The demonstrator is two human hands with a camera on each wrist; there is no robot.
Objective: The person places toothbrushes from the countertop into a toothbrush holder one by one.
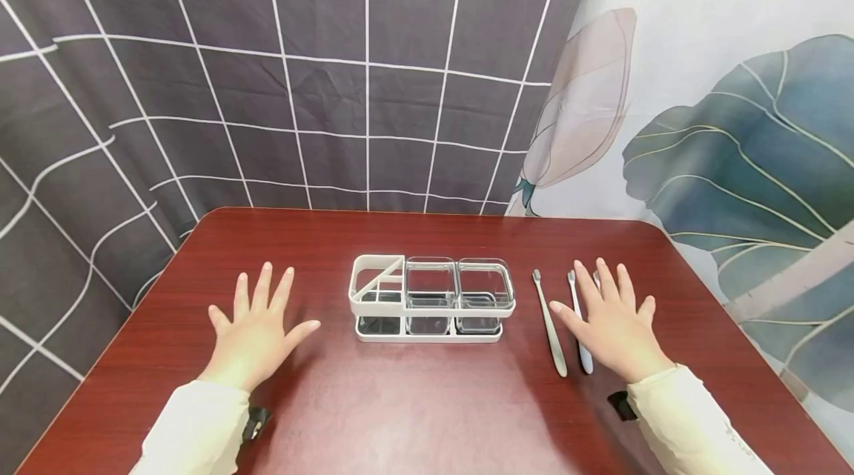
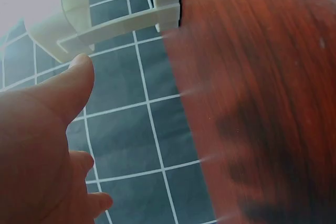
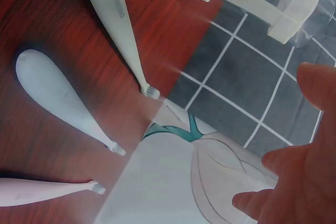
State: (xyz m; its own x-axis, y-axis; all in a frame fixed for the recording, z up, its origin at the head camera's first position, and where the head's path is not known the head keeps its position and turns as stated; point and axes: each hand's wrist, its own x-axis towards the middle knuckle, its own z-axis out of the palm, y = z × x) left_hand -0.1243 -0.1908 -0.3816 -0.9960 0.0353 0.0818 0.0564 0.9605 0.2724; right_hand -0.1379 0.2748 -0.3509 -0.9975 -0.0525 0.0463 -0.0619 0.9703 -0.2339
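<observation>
A white toothbrush holder (image 1: 376,306) stands at the middle of the table, with two clear square cups (image 1: 430,282) in its right part. My left hand (image 1: 252,334) is spread over the table to the holder's left, holding nothing. To the right, my right hand (image 1: 617,327) also has its fingers spread and grips nothing. Beside and partly under it lie a greenish toothbrush (image 3: 116,19), a pale blue toothbrush (image 3: 55,90) and a pink toothbrush (image 3: 44,191). The hand hides most of the pink one in the head view.
The dark red table (image 1: 400,401) has a far edge against a grey curtain (image 1: 333,90) with white grid lines. At the right hangs a white cloth (image 1: 660,75) with leaf prints. White sleeves cover both forearms.
</observation>
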